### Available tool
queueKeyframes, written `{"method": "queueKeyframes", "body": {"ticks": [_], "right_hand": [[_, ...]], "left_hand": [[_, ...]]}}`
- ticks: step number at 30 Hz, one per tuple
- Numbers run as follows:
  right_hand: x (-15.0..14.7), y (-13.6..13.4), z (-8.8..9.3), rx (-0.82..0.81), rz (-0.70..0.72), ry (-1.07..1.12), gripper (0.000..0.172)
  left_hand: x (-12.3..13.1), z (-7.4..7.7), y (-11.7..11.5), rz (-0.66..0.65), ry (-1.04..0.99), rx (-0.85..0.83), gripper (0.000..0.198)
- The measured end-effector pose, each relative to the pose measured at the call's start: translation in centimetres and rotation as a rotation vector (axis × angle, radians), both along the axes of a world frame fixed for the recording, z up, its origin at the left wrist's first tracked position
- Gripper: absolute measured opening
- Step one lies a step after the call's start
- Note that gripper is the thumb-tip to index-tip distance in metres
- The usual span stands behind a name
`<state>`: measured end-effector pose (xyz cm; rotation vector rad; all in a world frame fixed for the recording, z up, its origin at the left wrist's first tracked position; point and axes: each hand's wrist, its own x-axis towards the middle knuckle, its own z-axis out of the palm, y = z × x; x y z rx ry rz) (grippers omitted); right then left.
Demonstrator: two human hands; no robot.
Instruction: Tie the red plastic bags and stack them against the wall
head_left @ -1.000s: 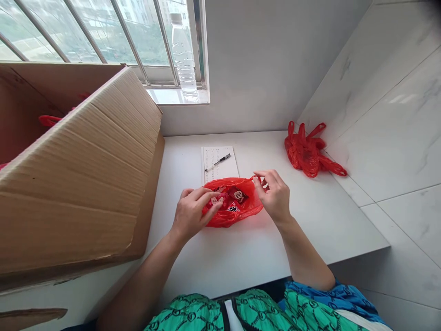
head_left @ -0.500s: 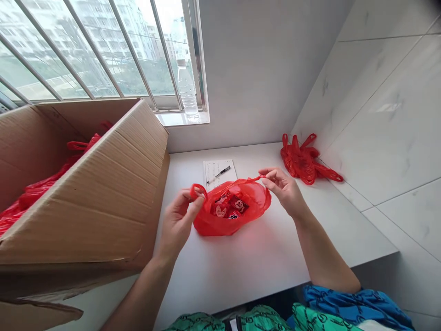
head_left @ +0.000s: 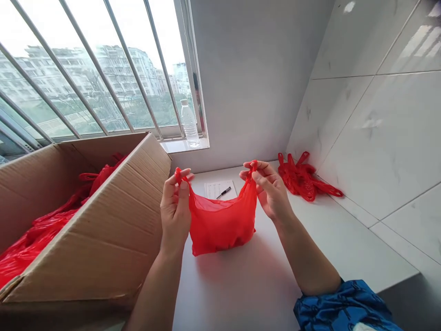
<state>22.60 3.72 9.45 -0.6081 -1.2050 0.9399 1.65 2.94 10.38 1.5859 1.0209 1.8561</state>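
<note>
Red bag (head_left: 220,225) hangs between both hands, lifted by its 2 handles, above counter (head_left: 234,294). Its bottom is very near counter, but I cannot tell if it touches. Bag is thin, bulging at lower part, and its contents do not show clearly through red plastic.

L hand (head_left: 175,207) is at left side of bag, w/ narrow grip: thumb and fingers pinch L handle (head_left: 178,177) near its top. R hand (head_left: 270,191) is at right side of bag, also w/ narrow grip, pinching R handle (head_left: 253,168) between thumb and fingers. Mouth of bag is stretched open between both hands.

Rel. to bag: cardboard box (head_left: 86,220) stands just left, L forearm passing close to its wall. Inside box are more red bags (head_left: 44,220), bunched together. Paper sheet (head_left: 217,189) lies on counter just beyond bag, and black pen (head_left: 223,192) lies on this sheet. Pile of red bags (head_left: 299,177) lies on counter to right, well apart, against tiled wall (head_left: 375,138). Plastic water bottle (head_left: 189,124) stands upright on window sill (head_left: 184,145), far beyond bag. Blue sleeve (head_left: 341,308) is below bag at right, around R arm.
</note>
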Motion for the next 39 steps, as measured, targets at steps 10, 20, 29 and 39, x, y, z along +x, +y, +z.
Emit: {"method": "queueKeyframes", "body": {"ticks": [10, 20, 29, 39], "right_hand": [[-3.5, -0.4, -2.5, -0.116, 0.181, -0.432, 0.060], [-3.8, 0.8, -4.1, -0.287, 0.278, -0.211, 0.072], [-3.7, 0.5, -3.7, -0.375, 0.422, -0.131, 0.031], [-2.9, 1.2, -3.8, -0.244, 0.260, -0.231, 0.031]], "left_hand": [[0.1, -2.1, 0.1, -0.477, 0.315, -0.352, 0.058], [-0.3, -1.8, -0.2, -0.541, 0.592, -0.383, 0.066], [-1.1, -2.4, 0.0, -0.580, 0.589, -0.454, 0.060], [-1.0, -1.7, 0.0, -0.607, 0.560, -0.427, 0.037]]}}
